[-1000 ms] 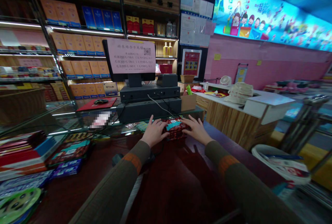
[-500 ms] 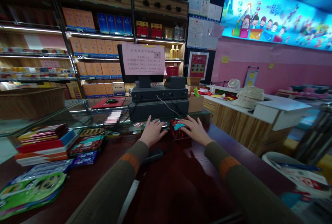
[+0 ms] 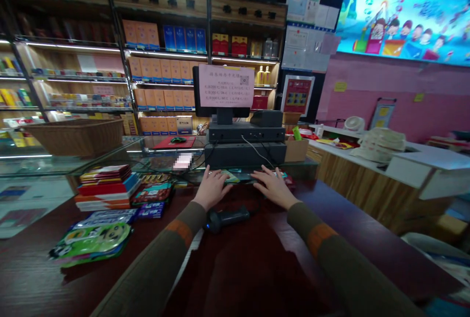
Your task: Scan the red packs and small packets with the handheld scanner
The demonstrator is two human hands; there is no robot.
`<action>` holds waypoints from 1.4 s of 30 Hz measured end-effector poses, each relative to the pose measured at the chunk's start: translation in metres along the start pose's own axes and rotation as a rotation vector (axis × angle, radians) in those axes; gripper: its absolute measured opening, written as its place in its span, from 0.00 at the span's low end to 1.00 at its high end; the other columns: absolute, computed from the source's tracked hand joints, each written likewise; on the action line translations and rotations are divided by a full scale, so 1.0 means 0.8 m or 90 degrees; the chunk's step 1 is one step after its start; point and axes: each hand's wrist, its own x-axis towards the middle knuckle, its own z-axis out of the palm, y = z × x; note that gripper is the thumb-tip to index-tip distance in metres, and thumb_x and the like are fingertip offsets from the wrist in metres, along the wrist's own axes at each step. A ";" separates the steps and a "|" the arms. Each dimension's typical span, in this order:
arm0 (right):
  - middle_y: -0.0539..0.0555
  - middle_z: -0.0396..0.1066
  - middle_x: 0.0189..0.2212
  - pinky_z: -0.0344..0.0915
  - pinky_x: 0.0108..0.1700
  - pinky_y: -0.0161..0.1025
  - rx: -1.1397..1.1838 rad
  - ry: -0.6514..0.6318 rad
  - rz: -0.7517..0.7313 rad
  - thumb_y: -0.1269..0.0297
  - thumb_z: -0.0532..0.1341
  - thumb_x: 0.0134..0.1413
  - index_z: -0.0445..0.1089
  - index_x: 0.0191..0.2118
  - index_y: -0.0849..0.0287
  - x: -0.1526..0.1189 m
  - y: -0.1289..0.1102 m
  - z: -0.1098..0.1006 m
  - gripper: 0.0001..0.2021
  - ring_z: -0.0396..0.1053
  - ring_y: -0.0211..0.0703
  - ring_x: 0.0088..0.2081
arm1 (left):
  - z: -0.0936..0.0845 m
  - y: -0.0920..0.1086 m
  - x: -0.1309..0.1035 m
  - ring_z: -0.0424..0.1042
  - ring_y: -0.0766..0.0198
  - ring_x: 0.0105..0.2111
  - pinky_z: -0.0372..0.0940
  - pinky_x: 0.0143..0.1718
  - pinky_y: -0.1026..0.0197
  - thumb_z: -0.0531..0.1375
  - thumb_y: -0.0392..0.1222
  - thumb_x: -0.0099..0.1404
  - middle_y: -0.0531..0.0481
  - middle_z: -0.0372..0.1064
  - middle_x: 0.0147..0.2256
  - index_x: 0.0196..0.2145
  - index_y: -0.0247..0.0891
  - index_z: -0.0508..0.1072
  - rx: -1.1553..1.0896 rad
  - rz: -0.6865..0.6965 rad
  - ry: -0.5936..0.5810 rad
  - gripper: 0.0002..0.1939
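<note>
My left hand reaches forward over the dark red counter, palm down, fingers spread. Beside its fingertips lies a flat green packet. My right hand is also stretched out with the fingers apart. Just behind it, partly covered, is a red packet; whether the hand touches it I cannot tell. Below and between my hands rests a black barcode scanner with a small blue light. Neither hand holds anything that I can see.
A cash register with a monitor stands ahead on a glass case. To the left lie a stack of boxes, snack packs and a green panda pack. A wooden basket stands farther left, a white tub at right.
The view has turned left, so the surroundings appear farther right. My hands have shifted left relative to the register. The red packet now shows behind and right of my right hand's fingers.
</note>
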 end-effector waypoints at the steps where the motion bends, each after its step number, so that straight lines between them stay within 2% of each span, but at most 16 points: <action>1: 0.52 0.67 0.63 0.35 0.68 0.73 0.003 -0.005 -0.006 0.57 0.56 0.66 0.68 0.60 0.46 0.002 -0.008 0.003 0.19 0.49 0.56 0.71 | -0.003 -0.005 -0.006 0.69 0.52 0.58 0.37 0.70 0.36 0.56 0.51 0.71 0.45 0.77 0.50 0.48 0.43 0.73 0.001 -0.005 0.003 0.14; 4: 0.53 0.67 0.63 0.35 0.68 0.73 0.008 -0.016 -0.026 0.57 0.55 0.66 0.68 0.60 0.47 0.009 -0.030 0.011 0.19 0.49 0.56 0.71 | -0.013 -0.020 -0.025 0.68 0.53 0.59 0.36 0.70 0.36 0.57 0.51 0.70 0.46 0.75 0.52 0.49 0.44 0.72 -0.001 -0.015 0.013 0.15; 14: 0.52 0.67 0.63 0.33 0.68 0.73 0.043 -0.055 -0.086 0.56 0.55 0.67 0.68 0.60 0.46 0.033 -0.092 0.046 0.19 0.49 0.55 0.71 | -0.042 -0.061 -0.086 0.65 0.50 0.61 0.33 0.71 0.34 0.56 0.52 0.70 0.47 0.76 0.51 0.49 0.43 0.73 0.028 -0.070 0.003 0.15; 19: 0.53 0.67 0.63 0.31 0.68 0.74 0.060 -0.086 -0.116 0.56 0.54 0.67 0.68 0.61 0.47 0.045 -0.121 0.060 0.20 0.47 0.55 0.71 | -0.047 -0.077 -0.113 0.62 0.48 0.64 0.30 0.70 0.30 0.55 0.52 0.71 0.47 0.73 0.55 0.50 0.43 0.74 0.047 -0.109 0.020 0.16; 29: 0.54 0.67 0.63 0.30 0.68 0.73 0.099 -0.112 -0.145 0.54 0.55 0.67 0.68 0.61 0.46 0.072 -0.163 0.079 0.20 0.48 0.55 0.71 | -0.059 -0.114 -0.149 0.59 0.46 0.65 0.31 0.69 0.30 0.54 0.55 0.71 0.47 0.72 0.57 0.53 0.47 0.74 0.094 -0.183 0.050 0.19; 36: 0.54 0.67 0.62 0.28 0.67 0.75 0.124 -0.135 -0.176 0.55 0.55 0.67 0.68 0.61 0.46 0.087 -0.182 0.094 0.19 0.48 0.55 0.71 | -0.054 -0.143 -0.173 0.60 0.44 0.64 0.34 0.68 0.29 0.55 0.54 0.70 0.45 0.71 0.58 0.51 0.45 0.75 0.127 -0.287 0.049 0.19; 42: 0.54 0.68 0.61 0.28 0.67 0.73 0.134 -0.152 -0.207 0.54 0.56 0.67 0.69 0.60 0.47 0.107 -0.199 0.105 0.19 0.50 0.55 0.70 | -0.046 -0.151 -0.181 0.58 0.42 0.65 0.36 0.68 0.29 0.56 0.54 0.70 0.42 0.70 0.58 0.53 0.43 0.74 0.139 -0.333 0.051 0.20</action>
